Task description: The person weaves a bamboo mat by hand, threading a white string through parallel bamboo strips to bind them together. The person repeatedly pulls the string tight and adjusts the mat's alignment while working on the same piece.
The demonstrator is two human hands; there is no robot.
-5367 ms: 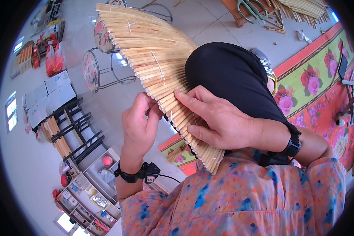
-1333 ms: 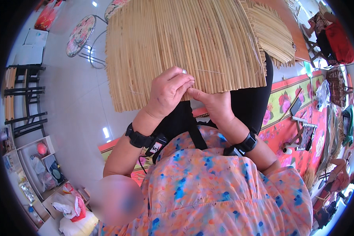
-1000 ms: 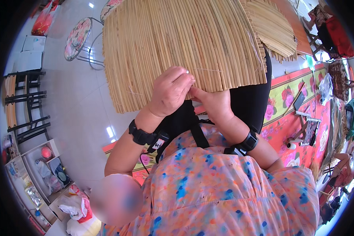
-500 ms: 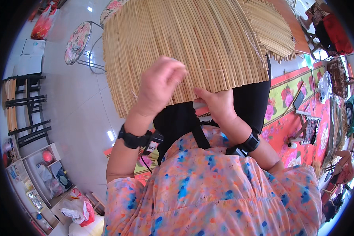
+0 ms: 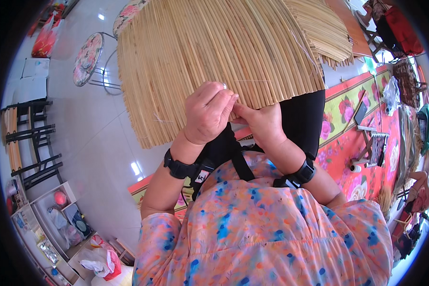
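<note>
A wide mat of straw-coloured reed stalks (image 5: 214,52), laid side by side, rests over my lap and stretches away from me. At its near edge my right hand (image 5: 267,125) grips the mat, thumb on top and the other fingers hidden beneath. Beside that thumb my left hand (image 5: 207,113) is closed in a pinch at the same edge; what sits between its fingertips is too small to make out. A metallic band shows on one left finger. Thin pale thread (image 5: 252,80) lies across the stalks just beyond my hands, and another loose strand (image 5: 163,120) lies further left.
A second reed piece (image 5: 321,31) lies beyond on a brown table (image 5: 360,40). Round flower-patterned stools (image 5: 88,58) stand at left, near folded black-framed furniture (image 5: 31,136). On the right, a red floral floor mat (image 5: 352,152) bears a small stool (image 5: 376,148); another person (image 5: 417,190) is at the far right.
My left hand has come down and to the right, from above the mat to its near edge beside my right thumb. My right hand keeps its grip.
</note>
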